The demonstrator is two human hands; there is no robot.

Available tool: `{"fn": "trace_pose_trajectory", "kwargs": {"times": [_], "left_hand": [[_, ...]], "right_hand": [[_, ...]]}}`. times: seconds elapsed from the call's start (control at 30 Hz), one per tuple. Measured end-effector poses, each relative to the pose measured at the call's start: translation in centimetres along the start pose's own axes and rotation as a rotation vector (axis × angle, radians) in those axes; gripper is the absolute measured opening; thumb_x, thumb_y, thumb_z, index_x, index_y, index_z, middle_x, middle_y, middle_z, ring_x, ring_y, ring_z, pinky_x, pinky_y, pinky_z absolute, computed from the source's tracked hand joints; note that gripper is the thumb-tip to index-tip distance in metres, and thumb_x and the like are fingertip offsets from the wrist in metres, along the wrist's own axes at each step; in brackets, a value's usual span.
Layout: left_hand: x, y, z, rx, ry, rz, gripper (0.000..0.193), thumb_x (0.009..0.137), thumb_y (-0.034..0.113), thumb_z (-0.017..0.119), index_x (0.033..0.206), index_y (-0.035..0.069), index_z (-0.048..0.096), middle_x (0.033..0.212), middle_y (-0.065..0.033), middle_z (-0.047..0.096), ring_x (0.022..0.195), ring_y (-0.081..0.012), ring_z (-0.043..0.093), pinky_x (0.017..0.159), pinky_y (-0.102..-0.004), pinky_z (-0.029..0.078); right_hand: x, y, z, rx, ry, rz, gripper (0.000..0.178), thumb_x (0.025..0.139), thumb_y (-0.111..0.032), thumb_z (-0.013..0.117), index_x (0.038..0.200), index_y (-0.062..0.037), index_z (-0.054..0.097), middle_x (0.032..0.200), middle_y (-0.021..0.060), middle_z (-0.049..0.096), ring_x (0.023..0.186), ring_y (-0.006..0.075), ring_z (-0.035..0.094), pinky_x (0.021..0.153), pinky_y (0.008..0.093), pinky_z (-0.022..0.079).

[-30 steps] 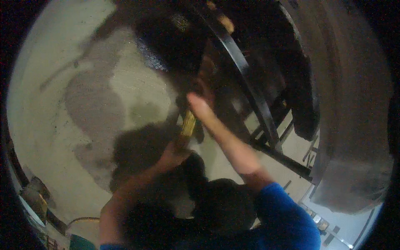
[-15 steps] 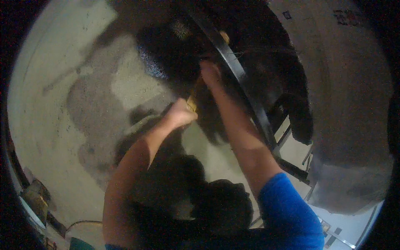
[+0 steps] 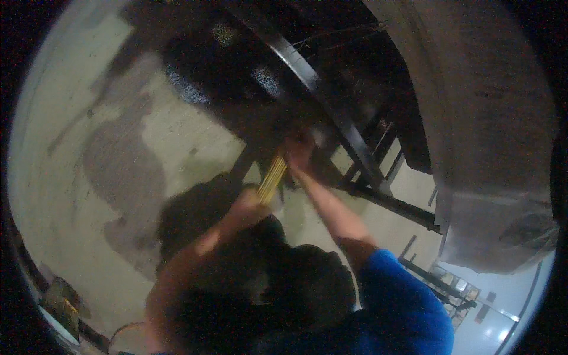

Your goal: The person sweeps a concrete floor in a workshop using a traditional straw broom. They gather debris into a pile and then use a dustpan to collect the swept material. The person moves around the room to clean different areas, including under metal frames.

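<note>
No text, label, brand, number or sign can be read on anything in view; the scene is dim and grainy.

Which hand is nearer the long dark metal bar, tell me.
Right. In this view, the right hand is just left of the long dark metal bar; the left hand is farther off, lower and leftward, at the lower end of the yellow object.

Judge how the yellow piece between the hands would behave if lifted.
The yellow piece is probably stiff: it runs straight between the left hand and the right hand. It looks slim, so perhaps light. Lengthwise lines hint at strands that might splay.
</note>
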State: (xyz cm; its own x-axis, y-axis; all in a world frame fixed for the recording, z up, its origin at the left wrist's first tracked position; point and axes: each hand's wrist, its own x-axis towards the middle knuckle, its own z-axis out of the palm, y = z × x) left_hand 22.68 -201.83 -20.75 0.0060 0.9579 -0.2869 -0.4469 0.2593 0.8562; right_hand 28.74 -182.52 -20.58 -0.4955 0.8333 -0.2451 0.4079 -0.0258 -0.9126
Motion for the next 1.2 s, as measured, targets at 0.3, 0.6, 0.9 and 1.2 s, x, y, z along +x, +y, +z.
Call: {"fn": "trace_pose_trajectory", "kwargs": {"times": [0.3,0.6,0.9,1.2], "left_hand": [[7.8,6.1,3.4,0.538,0.018,-0.437,0.03,0.063,0.023,0.058,0.081,-0.001,0.059,0.071,-0.0189,0.058,0.068,-0.0295,0.058,0.059,-0.0361,0.045],[-8.1,4.9,-1.3,0.349,-0.187,-0.517,0.041,0.071,0.02,0.055,0.108,0.002,0.047,0.095,-0.0179,0.053,0.08,-0.0331,0.054,0.067,-0.036,0.046],[11.0,3.6,4.9,0.503,0.008,-0.365,0.032,0.061,0.021,0.059,0.086,0.002,0.053,0.075,-0.015,0.055,0.065,-0.0243,0.055,0.058,-0.0353,0.045],[-10.6,7.2,-3.2,-0.177,-0.025,-0.421,0.037,0.08,0.021,0.048,0.112,0.001,0.045,0.116,-0.014,0.045,0.108,-0.02,0.04,0.091,-0.0329,0.031]], "right_hand": [[3.0,4.9,-8.9,0.008,0.096,0.199,0.035,0.069,-0.008,0.057,0.102,-0.0003,0.048,0.094,0.0081,0.051,0.086,0.0182,0.048,0.075,0.0316,0.04],[-11.1,0.2,-3.3,0.091,-0.129,-0.105,0.044,0.068,-0.016,0.06,0.107,-0.0022,0.045,0.093,0.0081,0.051,0.085,0.0171,0.049,0.075,0.0286,0.041],[2.1,1.8,-11.4,0.024,0.151,0.376,0.031,0.083,-0.027,0.043,0.104,-0.0044,0.047,0.089,0.0023,0.053,0.079,0.0127,0.05,0.071,0.0254,0.042],[-13.1,-3.3,-3.5,0.141,-0.496,0.273,0.033,0.069,-0.006,0.052,0.101,-0.0048,0.049,0.093,0.0048,0.051,0.089,0.0155,0.047,0.078,0.0279,0.037]]}}
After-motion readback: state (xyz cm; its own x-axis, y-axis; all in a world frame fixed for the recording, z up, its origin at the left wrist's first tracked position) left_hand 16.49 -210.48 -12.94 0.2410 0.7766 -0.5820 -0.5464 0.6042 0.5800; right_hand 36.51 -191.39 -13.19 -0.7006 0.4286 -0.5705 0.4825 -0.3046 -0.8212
